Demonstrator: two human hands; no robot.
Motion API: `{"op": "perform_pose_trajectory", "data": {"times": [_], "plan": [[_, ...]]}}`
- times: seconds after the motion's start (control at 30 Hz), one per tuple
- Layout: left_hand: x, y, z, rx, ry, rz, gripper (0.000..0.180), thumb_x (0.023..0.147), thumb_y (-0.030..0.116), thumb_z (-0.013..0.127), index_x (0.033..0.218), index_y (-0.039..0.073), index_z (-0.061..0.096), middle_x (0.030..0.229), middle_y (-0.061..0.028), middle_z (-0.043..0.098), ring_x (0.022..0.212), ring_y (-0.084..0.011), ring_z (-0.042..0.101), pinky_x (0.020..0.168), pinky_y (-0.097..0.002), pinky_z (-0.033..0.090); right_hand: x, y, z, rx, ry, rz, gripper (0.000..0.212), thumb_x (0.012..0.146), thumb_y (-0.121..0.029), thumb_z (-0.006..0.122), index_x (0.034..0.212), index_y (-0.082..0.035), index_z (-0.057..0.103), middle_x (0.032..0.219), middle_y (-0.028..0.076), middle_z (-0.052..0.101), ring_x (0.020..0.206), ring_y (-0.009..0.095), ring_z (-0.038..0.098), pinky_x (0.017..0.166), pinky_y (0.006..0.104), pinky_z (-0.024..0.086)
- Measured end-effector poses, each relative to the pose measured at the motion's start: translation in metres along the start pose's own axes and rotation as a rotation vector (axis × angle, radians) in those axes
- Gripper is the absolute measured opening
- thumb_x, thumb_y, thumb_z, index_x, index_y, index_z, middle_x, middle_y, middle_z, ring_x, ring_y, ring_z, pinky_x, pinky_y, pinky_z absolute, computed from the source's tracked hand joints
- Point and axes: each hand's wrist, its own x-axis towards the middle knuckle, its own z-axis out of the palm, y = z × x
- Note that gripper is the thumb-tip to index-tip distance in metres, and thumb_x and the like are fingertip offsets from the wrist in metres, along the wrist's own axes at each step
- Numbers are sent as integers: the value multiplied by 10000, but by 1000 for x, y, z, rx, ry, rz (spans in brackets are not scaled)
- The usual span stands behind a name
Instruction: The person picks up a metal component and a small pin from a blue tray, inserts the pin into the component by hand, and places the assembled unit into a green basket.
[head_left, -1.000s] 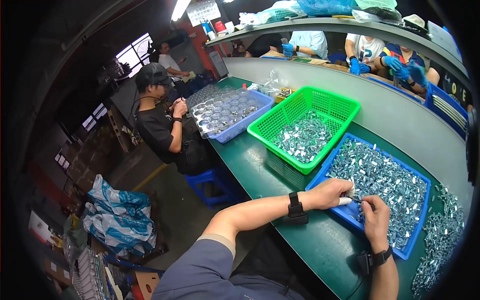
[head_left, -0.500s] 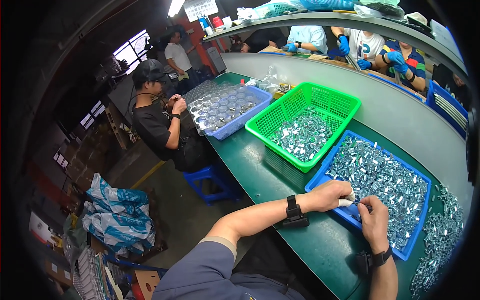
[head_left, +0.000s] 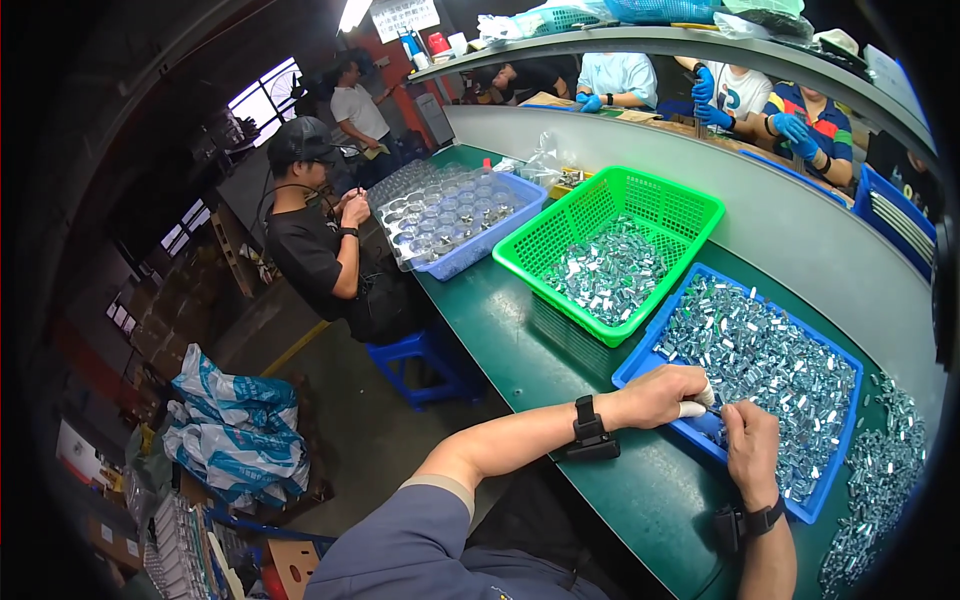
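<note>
My left hand (head_left: 665,393), with white coverings on its thumb and a finger, is closed over the near-left edge of a shallow blue tray (head_left: 640,366). Facing it, my right hand (head_left: 752,440) pinches with thumb and index finger. Between the two hands is a small dark part, mostly hidden by the fingers, and both sets of fingertips meet at it. Many small shiny metal pieces (head_left: 770,350) fill the tray, short and silvery-blue; their exact kind is too small to tell.
A green mesh basket (head_left: 690,212) with similar pieces stands beyond the tray. Loose metal pieces (head_left: 885,470) lie on the green table at right. A pale blue bin (head_left: 470,262) holds clear trays. A person (head_left: 315,220) sits at left; gloved co-workers work behind the partition (head_left: 800,235).
My right hand has tilted slightly, its fingers still at the left hand. The left hand stays nearly in place. Gloved co-workers behind the partition have shifted their hands.
</note>
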Motion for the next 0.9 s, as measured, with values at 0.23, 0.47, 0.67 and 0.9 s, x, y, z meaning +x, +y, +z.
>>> {"op": "perform_pose_trajectory", "data": {"times": [0.23, 0.47, 0.67, 0.9], "plan": [[0, -2, 0, 19, 71, 74, 176, 895, 32, 793, 1041, 6, 698, 959, -136, 677, 917, -340, 694, 795, -430, 550, 0, -11, 15, 134, 204, -96, 154, 965, -99, 709, 890, 35, 693, 744, 176, 703, 612, 271, 639, 620, 396, 499], [0, 4, -1, 34, 28, 34, 179, 889, 35, 794, 1025, 2, 683, 956, -139, 668, 915, -355, 687, 794, -443, 544, 3, -8, -2, -119, -56, 26, 108, 937, -76, 722, 913, 24, 692, 797, 171, 730, 701, 314, 714, 676, 375, 541], [-6, 2, 5, 34, 76, 75, 179, 889, 38, 794, 1026, 13, 681, 953, -134, 664, 911, -350, 680, 792, -440, 542, -5, -17, 9, 63, 129, -107, 217, 978, -149, 698, 836, 13, 678, 694, 196, 653, 627, 340, 665, 606, 441, 479], [0, -4, 5, 57, 94, 140, 151, 906, 41, 785, 1043, 71, 728, 943, -103, 678, 906, -329, 684, 802, -406, 553, 0, -8, 7, -81, 71, -90, 312, 1027, -268, 659, 837, -20, 675, 749, 246, 642, 699, 473, 618, 608, 513, 452]]}}
